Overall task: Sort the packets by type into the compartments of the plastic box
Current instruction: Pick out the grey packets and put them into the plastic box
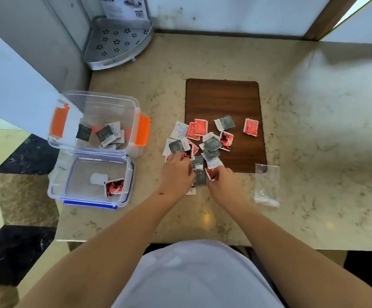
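A loose pile of red and grey packets lies across the near left corner of a brown mat. My left hand rests on the pile's near edge, fingers curled over a grey packet. My right hand pinches a red packet. At the left, a clear box with orange clips holds several grey packets. In front of it, a clear box with blue clips holds one red packet.
An empty clear plastic bag lies to the right of my hands. A single red packet sits apart at the mat's right side. A metal corner shelf stands at the back left. The counter edge drops to a tiled floor at the left.
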